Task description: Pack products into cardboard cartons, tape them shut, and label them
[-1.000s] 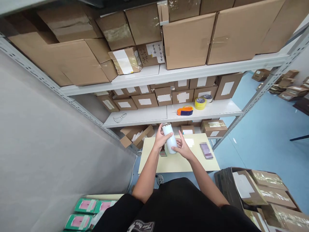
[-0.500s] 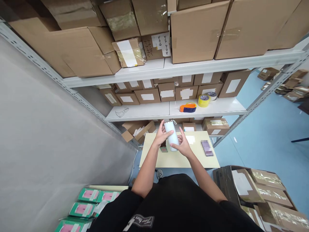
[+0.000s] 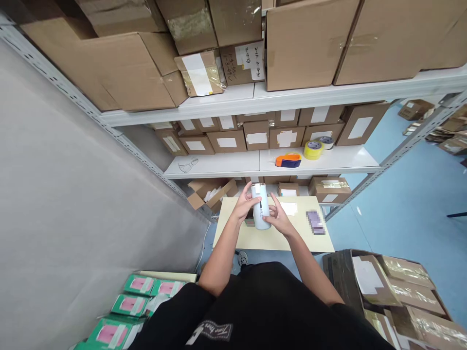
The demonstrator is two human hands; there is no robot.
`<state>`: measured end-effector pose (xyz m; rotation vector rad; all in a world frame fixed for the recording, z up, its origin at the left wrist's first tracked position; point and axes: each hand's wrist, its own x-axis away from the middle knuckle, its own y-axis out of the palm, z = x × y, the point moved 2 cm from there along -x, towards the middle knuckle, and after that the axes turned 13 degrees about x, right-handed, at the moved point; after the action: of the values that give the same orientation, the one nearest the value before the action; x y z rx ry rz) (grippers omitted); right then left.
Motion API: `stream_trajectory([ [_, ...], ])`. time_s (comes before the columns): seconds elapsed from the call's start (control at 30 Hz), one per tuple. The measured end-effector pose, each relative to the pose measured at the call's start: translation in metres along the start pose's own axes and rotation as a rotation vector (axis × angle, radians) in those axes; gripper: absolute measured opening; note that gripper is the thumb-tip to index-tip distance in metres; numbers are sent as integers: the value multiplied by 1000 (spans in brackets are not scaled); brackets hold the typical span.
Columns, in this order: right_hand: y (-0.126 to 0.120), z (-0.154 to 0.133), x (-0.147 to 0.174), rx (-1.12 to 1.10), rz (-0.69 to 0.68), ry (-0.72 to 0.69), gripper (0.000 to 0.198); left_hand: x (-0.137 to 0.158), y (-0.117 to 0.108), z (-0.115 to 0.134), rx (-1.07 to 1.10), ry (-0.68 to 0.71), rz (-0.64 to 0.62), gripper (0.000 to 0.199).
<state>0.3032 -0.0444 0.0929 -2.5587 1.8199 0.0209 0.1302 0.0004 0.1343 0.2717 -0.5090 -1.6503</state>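
A pale blue cylindrical bottle [image 3: 260, 214], likely a tumbler, is held nearly upright above the cream table [image 3: 270, 240]. Dark lettering runs down its side. My left hand [image 3: 243, 204] grips it at the upper left, thumb across its front. On the lower right, my right hand [image 3: 280, 221] closes round it with the thumb on the front. Behind the bottle and my left hand, a small box [image 3: 249, 219] stands on the table, mostly hidden.
A white shelf [image 3: 226, 165] holds glasses [image 3: 188, 165], an orange-and-blue tape dispenser [image 3: 288, 160] and a yellow tape roll [image 3: 313, 150]. An open carton [image 3: 199, 194] sits below left. Green boxes [image 3: 130, 305] stand lower left; a large carton of parcels [image 3: 337, 272] lower right.
The bottle has turned about its length in my hands, so its lettering now faces me and the cord loop at its top is out of sight. The view has shifted slightly.
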Motion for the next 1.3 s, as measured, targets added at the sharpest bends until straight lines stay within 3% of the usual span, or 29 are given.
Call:
stream_trajectory([
  [0.17, 0, -1, -4, -25, -108, 21, 120, 4, -7, -2, 44, -21, -62, 113],
  [0.27, 2, 4, -10, -40, -75, 46, 122, 5, -11, 1, 16, 22, -80, 111],
  [0.43, 7, 18, -15, -38, -36, 82, 126, 6, -21, 16, -65, 4, -66, 68],
  [0.53, 14, 27, -17, -22, -75, 88, 127, 2, -28, 17, -133, -6, -43, 65],
  [0.7, 17, 55, -28, 54, -89, 119, 125, -11, -54, -1, -167, 134, 3, 64],
  [0.8, 9, 85, -41, 181, -7, 183, 111, -19, -83, -11, -191, 208, 139, 69],
  [0.93, 3, 138, -58, 307, 130, 374, 81, -25, -119, -23, -250, 239, 311, 73],
  [1.1, 20, 187, -84, 489, 236, 525, 64, -32, -137, -37, -351, 225, 308, 76],
  [1.3, 41, 201, -118, 637, 252, 535, 32, -43, -150, -43, -553, 275, 285, 66],
])
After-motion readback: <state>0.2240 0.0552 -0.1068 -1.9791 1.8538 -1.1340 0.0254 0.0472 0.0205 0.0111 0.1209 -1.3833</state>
